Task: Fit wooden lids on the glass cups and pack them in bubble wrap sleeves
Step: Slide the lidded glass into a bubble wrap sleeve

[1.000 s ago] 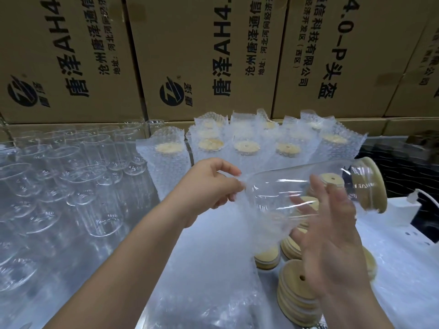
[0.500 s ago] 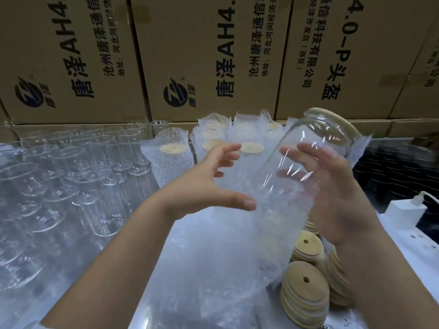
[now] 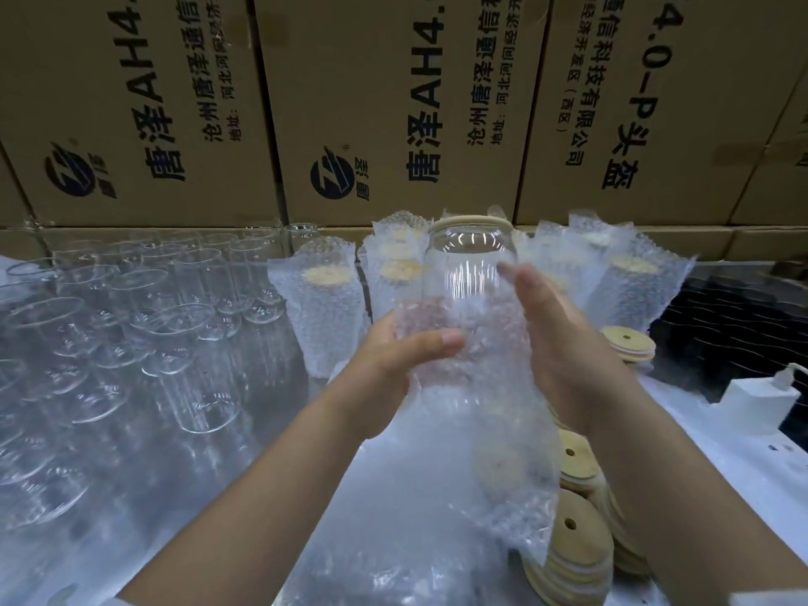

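**Lidded cup half inside its sleeve, held between both hands**

A glass cup (image 3: 470,269) stands upright in mid-air above the counter (image 3: 280,400), with a wooden lid (image 3: 468,220) seated on its mouth. Its lower part sits inside a bubble wrap sleeve (image 3: 485,387), while the upper part and the lid rise bare out of the sleeve's opening. The rest of the sleeve hangs slack below the cup.

The left hand (image 3: 406,360) grips the sleeve and the cup inside it from the left, thumb curled across the front. The right hand (image 3: 564,343) lies flat against the right side, fingers nearly straight and pressing on the wrap and glass.

Behind the hands, wrapped cups (image 3: 332,308) stand in a row with their lids showing through the open sleeve tops. To the left, bare glass cups (image 3: 175,325) crowd the counter without lids. At the lower right, stacks of spare lids (image 3: 577,544) lie partly under the hanging sleeve. A white charger (image 3: 752,404) rests at the right edge. Printed cardboard boxes (image 3: 393,102) form a wall at the back.
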